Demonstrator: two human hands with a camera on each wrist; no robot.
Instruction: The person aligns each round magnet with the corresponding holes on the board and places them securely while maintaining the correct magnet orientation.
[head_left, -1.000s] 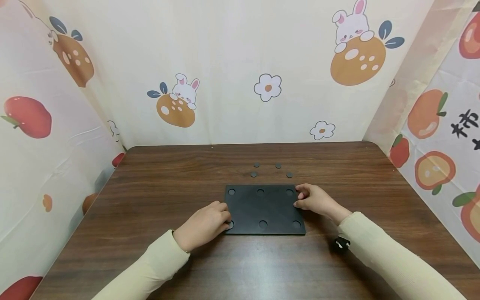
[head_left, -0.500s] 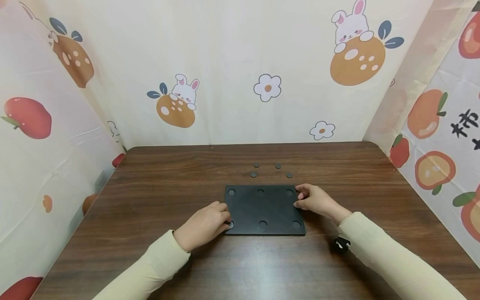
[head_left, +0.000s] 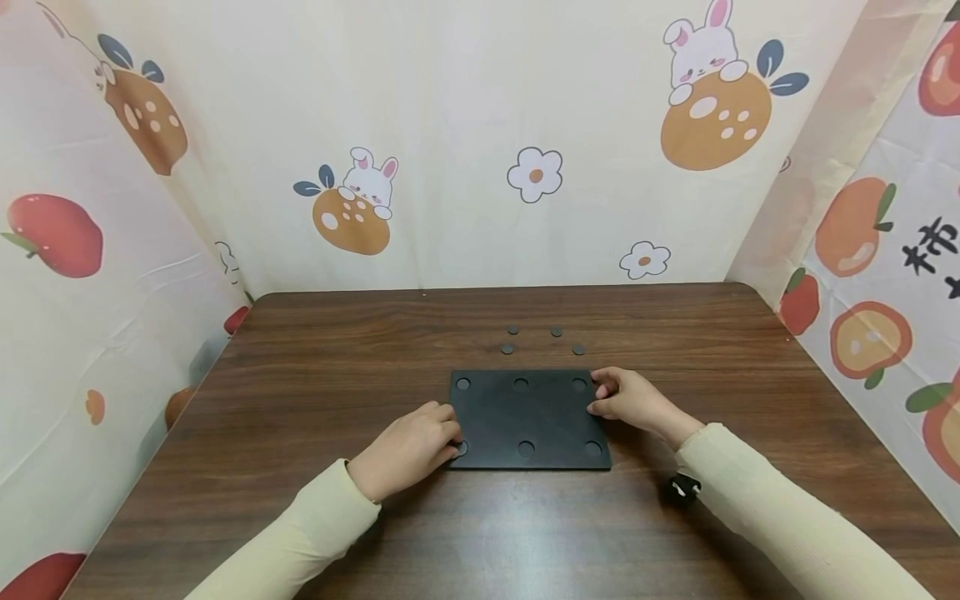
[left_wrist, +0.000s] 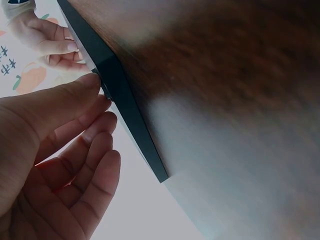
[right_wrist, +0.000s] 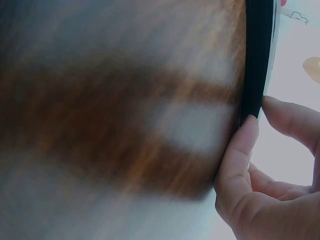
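A flat black board (head_left: 525,417) with several round recesses lies on the table. My left hand (head_left: 412,446) is at its near left corner. There, thumb and forefinger pinch a small dark disc (left_wrist: 103,86) at the recess, seen nearly edge-on in the left wrist view. The far left recess (head_left: 463,384) looks filled by a grey disc. At the board's right side, my right hand (head_left: 628,402) holds the edge; in the right wrist view one finger (right_wrist: 246,135) presses the side wall and another digit touches the top rim.
Several loose dark discs, such as one disc (head_left: 507,349) and another disc (head_left: 578,350), lie on the brown wooden table (head_left: 337,350) just beyond the board. A printed curtain (head_left: 457,100) encloses the back and both sides. A black item (head_left: 682,489) sits by the right sleeve.
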